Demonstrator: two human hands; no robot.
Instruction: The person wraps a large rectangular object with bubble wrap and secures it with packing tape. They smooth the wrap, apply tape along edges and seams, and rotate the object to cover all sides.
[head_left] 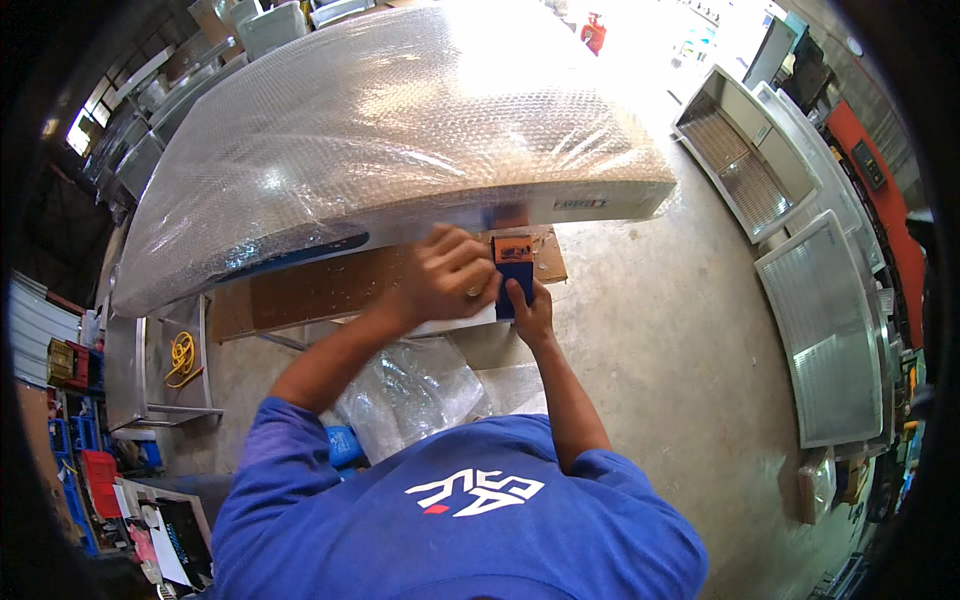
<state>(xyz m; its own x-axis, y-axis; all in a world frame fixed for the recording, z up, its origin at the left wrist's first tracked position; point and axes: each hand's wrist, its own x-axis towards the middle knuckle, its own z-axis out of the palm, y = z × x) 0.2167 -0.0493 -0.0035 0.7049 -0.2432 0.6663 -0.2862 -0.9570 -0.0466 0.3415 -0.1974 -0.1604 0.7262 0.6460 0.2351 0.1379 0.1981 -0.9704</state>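
My right hand [532, 312] is closed round a flat, upright rectangular thing [514, 275], dark blue below and orange-brown with dark markings on top. The thumb lies across its blue face; its exact kind is unclear. My left hand [455, 275] is curled into a fist just left of it, fingers folded in. Whatever that fist may hold is hidden. Both hands are just in front of the near edge of a large, long piece wrapped in bubble wrap [400, 130], with a label [580, 204] on its near face.
Under the wrapped piece is a brown board [310, 298]. Loose clear plastic wrap [410, 385] lies on the floor below. To the left stands a metal frame [160, 400] with a coiled yellow cord [182, 358]. Wrapped panels [825, 330] lean along the right.
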